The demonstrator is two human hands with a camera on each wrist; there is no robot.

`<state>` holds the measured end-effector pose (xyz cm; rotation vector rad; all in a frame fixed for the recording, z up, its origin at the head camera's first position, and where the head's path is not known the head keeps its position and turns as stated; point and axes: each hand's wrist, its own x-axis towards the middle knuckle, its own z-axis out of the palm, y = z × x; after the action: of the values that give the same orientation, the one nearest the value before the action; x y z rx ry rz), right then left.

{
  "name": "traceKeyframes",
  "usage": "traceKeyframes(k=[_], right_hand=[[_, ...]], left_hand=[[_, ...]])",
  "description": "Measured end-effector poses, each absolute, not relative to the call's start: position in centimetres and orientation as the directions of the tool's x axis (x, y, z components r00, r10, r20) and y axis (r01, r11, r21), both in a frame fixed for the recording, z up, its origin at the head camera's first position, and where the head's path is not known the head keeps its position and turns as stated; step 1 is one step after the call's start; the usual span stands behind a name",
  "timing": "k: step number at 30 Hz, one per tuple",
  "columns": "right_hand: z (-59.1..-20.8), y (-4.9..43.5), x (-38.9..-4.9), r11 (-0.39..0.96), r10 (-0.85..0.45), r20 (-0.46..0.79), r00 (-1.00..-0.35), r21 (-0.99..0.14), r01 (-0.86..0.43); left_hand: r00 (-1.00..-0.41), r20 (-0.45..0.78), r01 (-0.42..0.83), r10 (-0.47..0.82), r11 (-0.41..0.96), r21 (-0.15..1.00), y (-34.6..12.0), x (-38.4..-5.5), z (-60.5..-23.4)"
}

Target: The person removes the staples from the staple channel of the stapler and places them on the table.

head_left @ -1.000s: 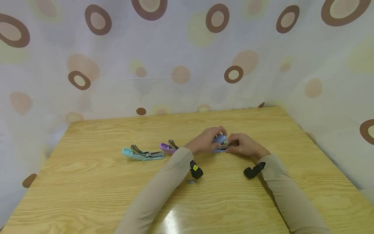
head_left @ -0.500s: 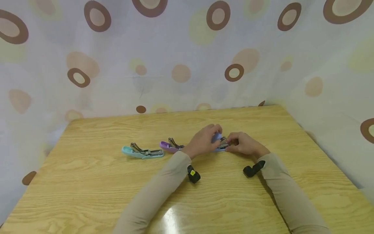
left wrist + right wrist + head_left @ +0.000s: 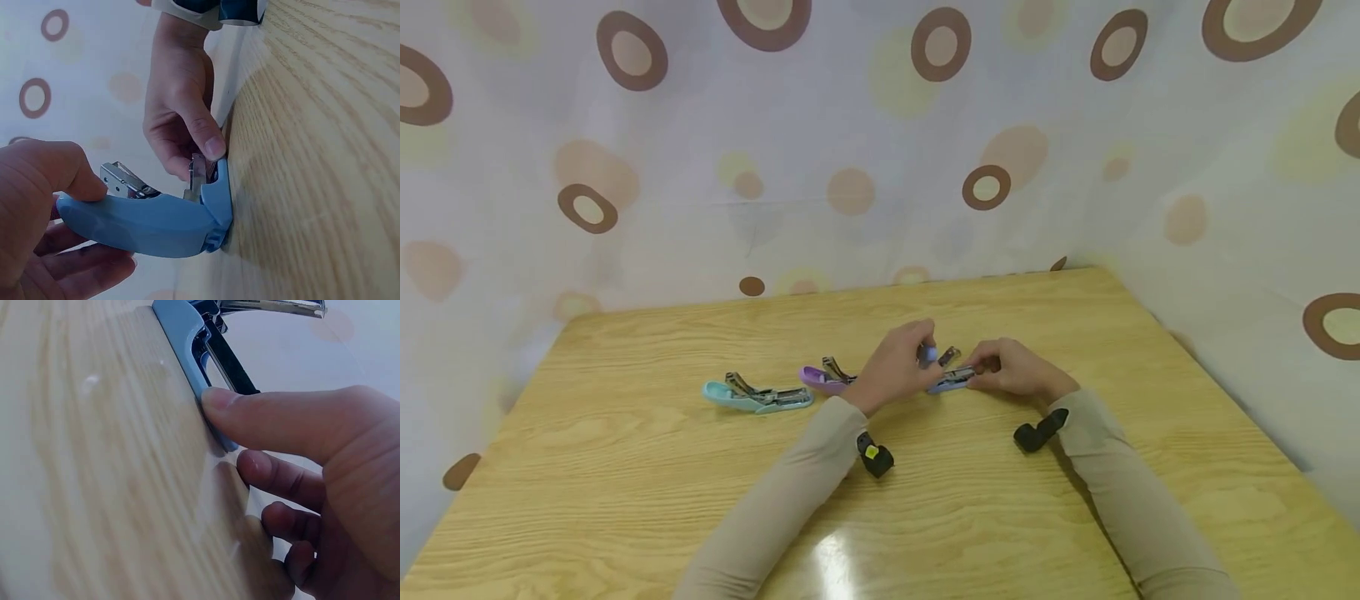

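A light blue stapler (image 3: 953, 382) sits on the table between both hands, hinged wide apart, its metal magazine arm standing up at an angle. My left hand (image 3: 895, 367) grips the raised top cover (image 3: 137, 225), thumb on one side and fingers on the other. At the far end of the base (image 3: 187, 337), my right hand (image 3: 1021, 371) pinches with thumb and index finger; its other fingers are curled close to the tabletop in the right wrist view. The staple channel (image 3: 197, 178) shows in the left wrist view, partly behind the right thumb.
Left of the hands lie a turquoise stapler (image 3: 756, 398) and a purple stapler (image 3: 822, 381), both folded open, the purple one partly hidden by the left hand. A patterned cloth (image 3: 850, 125) hangs behind the wooden table (image 3: 625, 467).
My left hand has moved left, swinging the blue stapler's cover back and further open. The right hand stays at the base's end. A small metal strip seen earlier on the table is out of sight.
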<state>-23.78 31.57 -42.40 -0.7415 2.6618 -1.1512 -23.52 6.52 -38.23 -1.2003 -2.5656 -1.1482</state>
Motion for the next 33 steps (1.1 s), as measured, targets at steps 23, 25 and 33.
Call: traceKeyframes(k=[23,25,33], right_hand=[[-41.9,31.2,-23.6,0.592,-0.538,0.05,-0.841,-0.689,-0.419],[-41.8,31.1,-23.6,0.602,-0.541,0.046,-0.84,-0.676,-0.425],[-41.8,31.0,-23.7,0.612,-0.566,0.056,-0.822,-0.64,-0.465]], left_hand=[[-0.817,0.181,0.514,0.547,0.549,0.659,3.3,-22.8,-37.8],[-0.821,0.177,0.512,0.542,0.564,0.648,3.3,-22.8,-37.8],[-0.847,0.112,0.467,0.519,0.628,0.623,3.1,-23.0,-37.8]])
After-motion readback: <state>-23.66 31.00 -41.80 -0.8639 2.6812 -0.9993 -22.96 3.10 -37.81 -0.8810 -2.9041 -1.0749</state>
